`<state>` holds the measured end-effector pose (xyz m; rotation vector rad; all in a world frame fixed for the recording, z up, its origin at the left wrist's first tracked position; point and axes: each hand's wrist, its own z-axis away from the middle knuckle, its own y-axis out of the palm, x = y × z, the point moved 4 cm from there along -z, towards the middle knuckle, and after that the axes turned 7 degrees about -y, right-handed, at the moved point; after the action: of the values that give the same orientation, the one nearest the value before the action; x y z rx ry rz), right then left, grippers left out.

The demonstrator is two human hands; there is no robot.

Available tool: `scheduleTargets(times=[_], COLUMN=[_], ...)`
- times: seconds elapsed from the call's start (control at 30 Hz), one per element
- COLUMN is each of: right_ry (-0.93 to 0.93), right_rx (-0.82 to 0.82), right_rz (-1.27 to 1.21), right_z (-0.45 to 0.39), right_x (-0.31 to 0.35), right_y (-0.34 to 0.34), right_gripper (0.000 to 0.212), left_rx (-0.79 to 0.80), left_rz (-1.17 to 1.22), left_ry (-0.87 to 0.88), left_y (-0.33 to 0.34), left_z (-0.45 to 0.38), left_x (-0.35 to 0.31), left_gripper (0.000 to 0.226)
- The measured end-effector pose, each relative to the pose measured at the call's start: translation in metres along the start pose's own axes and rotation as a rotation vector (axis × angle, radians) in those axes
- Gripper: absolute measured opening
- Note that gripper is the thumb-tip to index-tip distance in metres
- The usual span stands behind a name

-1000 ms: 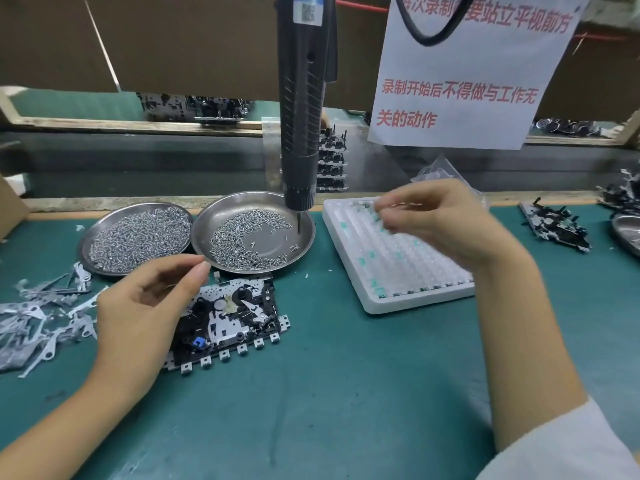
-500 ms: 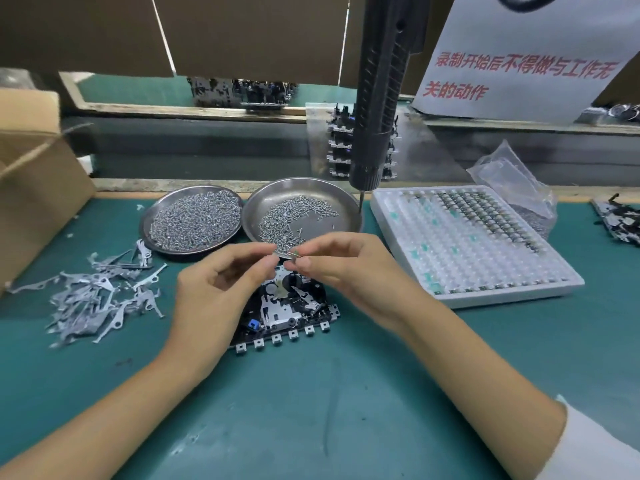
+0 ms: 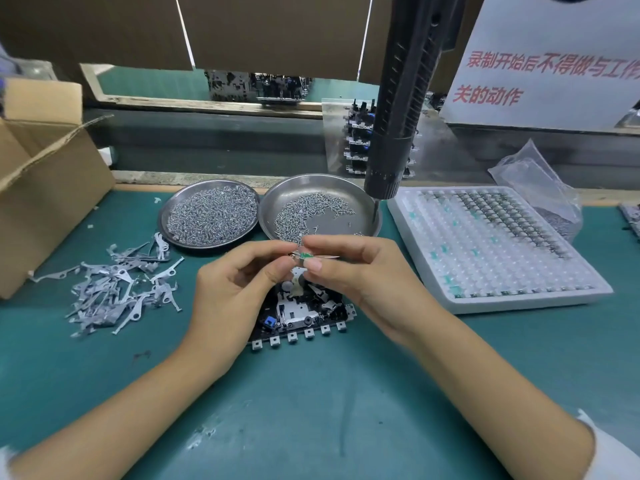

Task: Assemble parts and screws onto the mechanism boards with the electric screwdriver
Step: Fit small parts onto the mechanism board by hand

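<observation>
Over the teal-green work surface (image 3: 311, 393) we saw both hands meet above the black-and-silver mechanism board (image 3: 301, 313), which lay flat near the middle of the surface. The left hand (image 3: 235, 296) and the right hand (image 3: 360, 275) each pinched, between thumb and fingertips, one small green-and-silver part (image 3: 304, 255) held just above the board. Behind the hands stood two round steel dishes side by side: the left dish (image 3: 166, 216) heaped with small silver screws (image 3: 213, 214), the right dish (image 3: 273, 202) holding a thinner scatter of them. The black electric screwdriver (image 3: 398, 126) hung upright with its bit over the right dish's rim, gripped by neither hand. To the right lay a white moulded tray (image 3: 519, 299) of small parts; to the left, a loose pile of grey stamped metal levers (image 3: 114, 289) and an open brown cardboard box (image 3: 45, 188).
</observation>
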<state>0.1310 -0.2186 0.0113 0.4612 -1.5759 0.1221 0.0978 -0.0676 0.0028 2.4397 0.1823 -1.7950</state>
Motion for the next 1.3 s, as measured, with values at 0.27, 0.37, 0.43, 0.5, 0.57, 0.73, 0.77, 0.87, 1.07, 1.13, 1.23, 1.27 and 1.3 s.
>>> scheduleTargets(times=[0.27,0.37,0.43,0.5,0.57,0.73,0.77,0.87,1.07,1.13,1.23,1.27,1.3], right_ry=[-0.002,-0.017,-0.016,-0.009,-0.005,-0.022,-0.021,-0.033,-0.055,-0.066,-0.074,-0.081,-0.093], right_rx=[-0.024,-0.033,-0.033,-0.028,-0.016,0.013,0.022,0.06,0.093,0.124,0.131,0.126,0.121], right_rz=[0.011,0.027,0.029,0.022,0.022,0.096,0.096,0.1,0.094,0.075,0.084,0.097,0.12], right_z=[0.002,0.003,0.004,0.003,0.003,0.004,0.004,0.003,0.003,0.003,0.004,0.004,0.003], right_x=[0.002,0.002,0.001,0.001,0.003,0.007,0.008,0.007,0.008,0.008,0.009,0.009,0.01], right_y=[0.002,0.003,0.003,0.004,0.003,0.001,0.001,0.003,0.002,0.004,0.005,0.005,0.005], right_gripper=[0.021,0.021,0.02,0.02,0.02,0.02,0.02,0.021,0.019,0.018,0.015,0.013,0.012], left_rx=[0.011,0.007,0.011,0.014,0.022,0.014,0.007,-0.001,-0.006,-0.005,-0.005,-0.003,0.002], left_rz=[-0.005,-0.008,-0.008,-0.008,-0.026,-0.187,-0.196,-0.2,-0.174,-0.131,-0.113,-0.121,-0.133], left_ry=[0.003,-0.008,0.0,0.007,0.014,0.113,0.121,0.119,0.076,0.052,0.055,0.055,0.052], left_y=[0.0,0.0,0.001,0.002,0.002,0.002,0.003,0.002,-0.002,-0.003,-0.004,-0.004,-0.004], left_z=[0.0,0.0,0.0,0.0,0.0,0.001,0.0,0.0,-0.001,-0.001,-0.001,-0.001,-0.001], left_x=[0.0,0.002,0.001,0.0,-0.001,-0.009,-0.01,-0.01,-0.005,-0.004,-0.005,-0.005,-0.006], left_gripper=[0.015,0.015,0.016,0.016,0.015,0.012,0.013,0.014,0.024,0.03,0.035,0.035,0.033])
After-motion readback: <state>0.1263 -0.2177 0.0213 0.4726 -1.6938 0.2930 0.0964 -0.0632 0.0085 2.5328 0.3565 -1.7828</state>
